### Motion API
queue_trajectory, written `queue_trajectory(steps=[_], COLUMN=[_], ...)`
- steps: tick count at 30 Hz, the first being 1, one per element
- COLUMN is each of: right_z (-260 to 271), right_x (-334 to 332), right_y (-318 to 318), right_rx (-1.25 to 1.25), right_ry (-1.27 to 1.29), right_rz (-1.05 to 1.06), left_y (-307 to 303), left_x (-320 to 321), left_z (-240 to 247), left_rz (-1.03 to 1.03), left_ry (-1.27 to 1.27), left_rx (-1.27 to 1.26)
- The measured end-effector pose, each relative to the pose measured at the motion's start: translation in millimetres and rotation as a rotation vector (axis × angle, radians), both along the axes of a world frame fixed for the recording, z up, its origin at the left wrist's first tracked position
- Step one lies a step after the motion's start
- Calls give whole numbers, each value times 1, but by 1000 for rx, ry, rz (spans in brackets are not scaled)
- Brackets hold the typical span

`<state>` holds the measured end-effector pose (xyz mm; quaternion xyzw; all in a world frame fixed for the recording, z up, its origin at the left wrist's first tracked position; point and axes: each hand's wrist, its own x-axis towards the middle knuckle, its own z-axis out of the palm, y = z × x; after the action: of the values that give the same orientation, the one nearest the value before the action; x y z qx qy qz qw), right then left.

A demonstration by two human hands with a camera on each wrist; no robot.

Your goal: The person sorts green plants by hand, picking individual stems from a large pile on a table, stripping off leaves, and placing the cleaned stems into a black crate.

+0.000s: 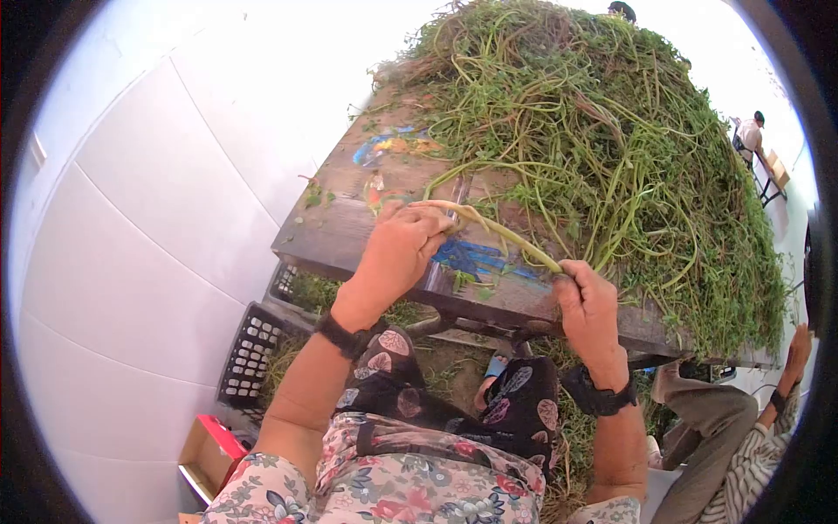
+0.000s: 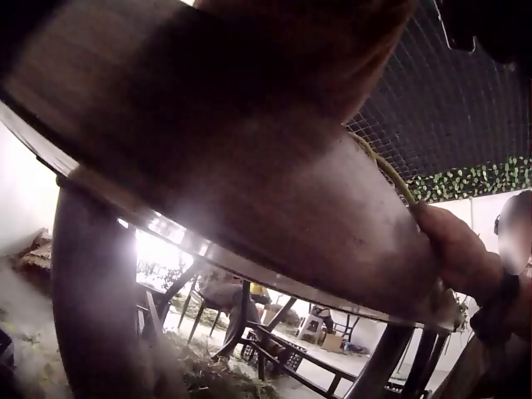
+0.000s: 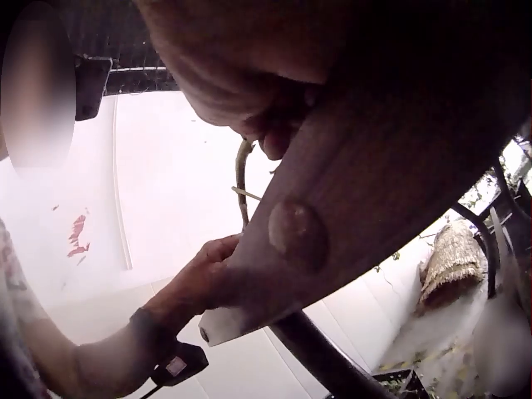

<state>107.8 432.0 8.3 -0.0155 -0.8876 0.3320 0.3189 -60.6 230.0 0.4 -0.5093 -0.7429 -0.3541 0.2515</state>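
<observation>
A thick pale-green plant stem (image 1: 506,232) bows between the two hands, above the front edge of a dark wooden table (image 1: 349,196). My left hand (image 1: 403,244) pinches its paler end. The right hand (image 1: 589,306) grips the greener end between thumb and curled fingers. Right behind, a big heap of long-stemmed leafy greens (image 1: 602,131) covers much of the tabletop. In the right wrist view the stem (image 3: 242,183) runs between the hands beyond the table edge. From the left wrist, the right hand (image 2: 457,245) shows at the table's far corner, holding the stem.
Blue paint smears (image 1: 476,258) mark the tabletop. A black plastic crate (image 1: 249,354) and a red-edged cardboard box (image 1: 209,450) stand at lower left. Another person's hand (image 1: 798,349) rises at the right, beside the table. Loose greens litter the floor beneath.
</observation>
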Motion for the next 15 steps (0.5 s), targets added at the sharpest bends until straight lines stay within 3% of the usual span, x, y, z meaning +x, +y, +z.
queue_trajectory(steps=[6,9,12,15], right_z=[-3,-3,-6,-4], right_x=[1,4,3,3], right_y=[2,5,10,7], right_rx=[-107,-175,-261,-252], right_ry=[-6,-63,-24,-14], right_rz=[-2,-18,5,0], left_y=[-5,-12,-15,-20], left_x=[1,-3,-5,-10], left_z=[2,4,4,5], left_rz=[119,157,151,187], left_ry=[-135,-93,35,-5], left_rx=[-25,-135,-114,-71])
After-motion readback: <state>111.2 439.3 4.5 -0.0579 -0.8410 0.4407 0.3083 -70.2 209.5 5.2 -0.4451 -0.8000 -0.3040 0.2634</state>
